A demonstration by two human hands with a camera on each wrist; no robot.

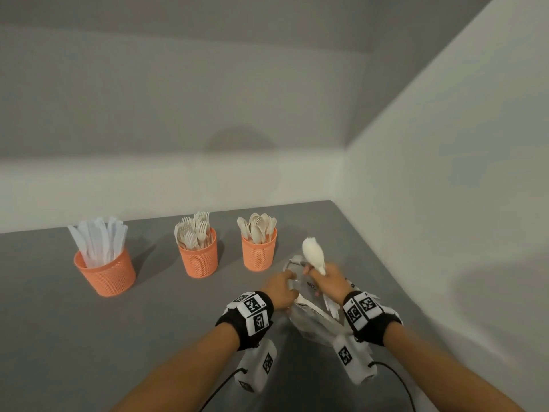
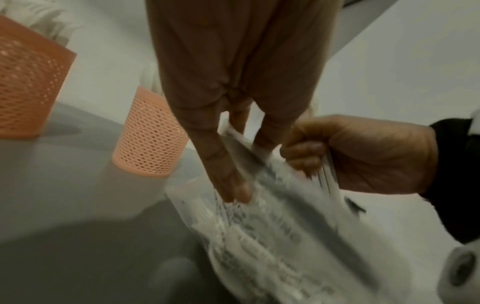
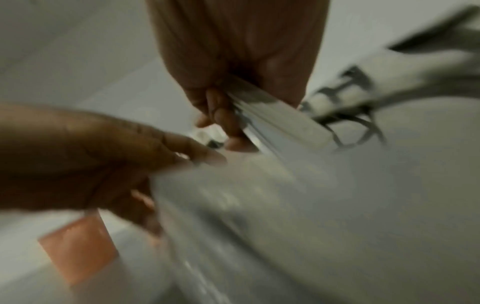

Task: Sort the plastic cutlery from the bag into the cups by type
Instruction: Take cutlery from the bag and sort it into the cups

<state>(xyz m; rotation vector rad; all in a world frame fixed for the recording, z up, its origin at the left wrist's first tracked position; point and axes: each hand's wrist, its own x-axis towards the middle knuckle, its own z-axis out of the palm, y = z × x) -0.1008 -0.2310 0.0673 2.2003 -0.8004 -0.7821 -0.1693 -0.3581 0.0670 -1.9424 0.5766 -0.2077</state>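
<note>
Spoons in right cup

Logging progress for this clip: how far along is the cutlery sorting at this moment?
Well along: the knife cup, fork cup and spoon cup each stand full of one type. In hand: the right hand holds a bunch of spoons just above the bag, whose mouth the left hand holds. Left: dropping those into the spoon cup, plus the white cutlery visible inside the bag.
</note>
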